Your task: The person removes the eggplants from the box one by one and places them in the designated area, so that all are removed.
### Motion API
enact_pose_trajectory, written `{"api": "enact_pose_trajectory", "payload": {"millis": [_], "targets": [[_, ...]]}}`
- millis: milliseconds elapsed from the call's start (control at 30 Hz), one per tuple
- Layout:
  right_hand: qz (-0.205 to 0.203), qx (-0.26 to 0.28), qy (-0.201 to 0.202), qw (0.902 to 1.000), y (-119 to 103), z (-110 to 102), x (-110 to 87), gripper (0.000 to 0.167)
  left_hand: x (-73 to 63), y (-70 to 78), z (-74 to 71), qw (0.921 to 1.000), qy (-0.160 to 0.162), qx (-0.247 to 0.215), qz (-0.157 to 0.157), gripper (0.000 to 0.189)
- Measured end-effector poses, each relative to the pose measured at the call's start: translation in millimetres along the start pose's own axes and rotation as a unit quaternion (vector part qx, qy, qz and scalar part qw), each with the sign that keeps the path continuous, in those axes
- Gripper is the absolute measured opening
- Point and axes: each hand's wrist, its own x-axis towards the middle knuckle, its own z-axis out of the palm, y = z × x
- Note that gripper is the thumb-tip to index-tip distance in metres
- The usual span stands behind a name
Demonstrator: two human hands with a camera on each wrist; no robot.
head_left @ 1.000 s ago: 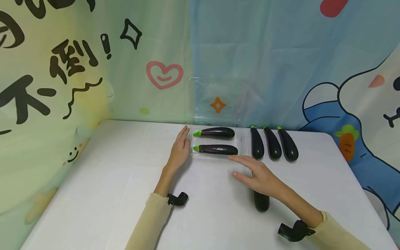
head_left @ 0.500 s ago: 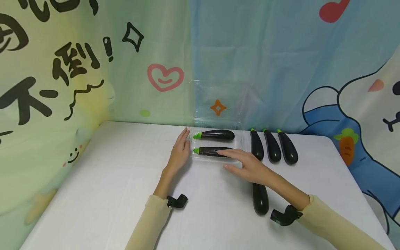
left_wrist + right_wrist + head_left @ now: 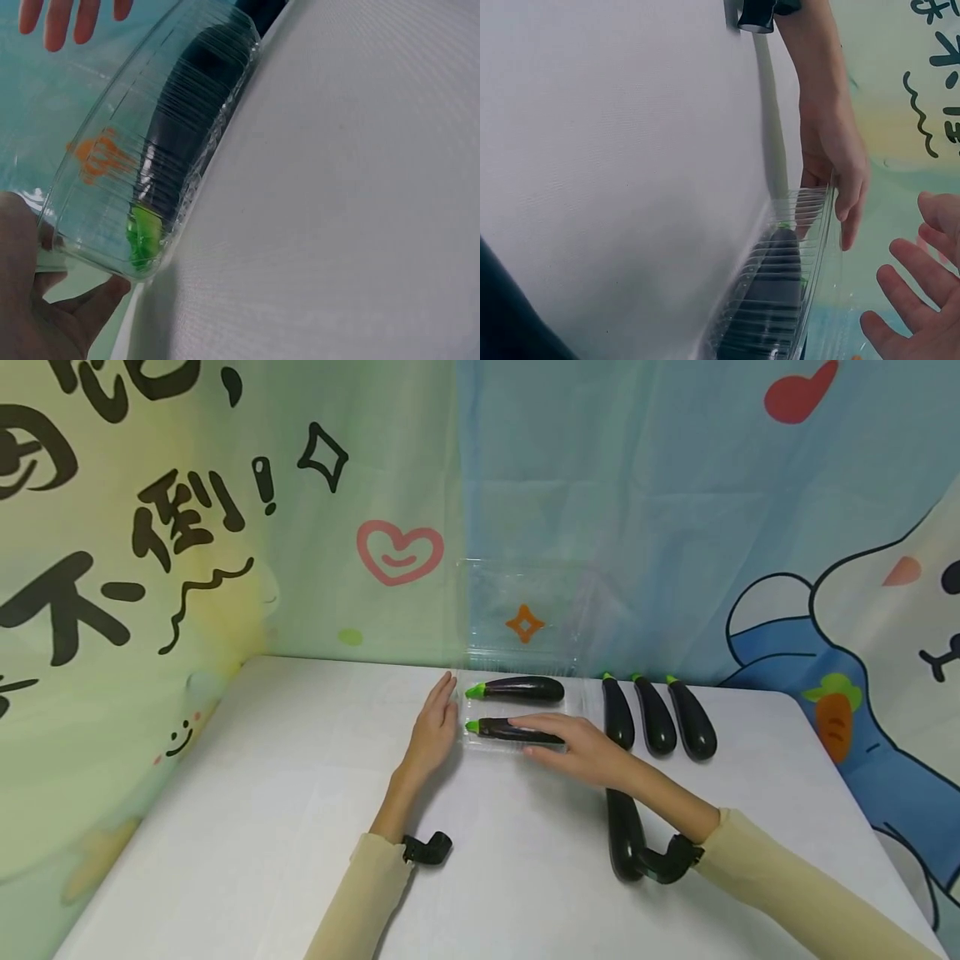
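Note:
A clear plastic clamshell box (image 3: 587,703) lies with its lid raised against the backdrop. Inside lie two small dark eggplants with green stems, a rear eggplant (image 3: 525,688) and a front eggplant (image 3: 495,729), both crosswise. My left hand (image 3: 432,731) rests against the box's left end, fingers extended; the right wrist view shows this left hand (image 3: 832,142) at the rim. Over the front eggplant is my right hand (image 3: 573,745), covering its right part. In the right wrist view the right hand (image 3: 919,307) has spread fingers, with nothing visible between them.
To the right of the box, three eggplants (image 3: 658,717) lie side by side, stems toward the backdrop. Another eggplant (image 3: 624,835) lies nearer, partly under the right forearm. The white table (image 3: 262,827) ends at a printed cloth backdrop (image 3: 660,510).
My right hand has moved left and away from me, from the box's front right corner to over the front eggplant. The left hand has stayed at the box's end.

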Motion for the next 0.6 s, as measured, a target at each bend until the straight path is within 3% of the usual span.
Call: {"api": "enact_pose_trajectory", "payload": {"millis": [200,600], "targets": [[-0.012,-0.009,-0.008,0.9999,8.3,1.7,10.4,0.044,-0.3,1.0,-0.1,1.0,0.001,-0.003,0.0,0.048],[0.017,0.019,-0.066,0.9975,39.9,4.5,45.7,0.04,-0.5,1.1,-0.3,1.0,-0.001,0.003,-0.005,0.048]]}}
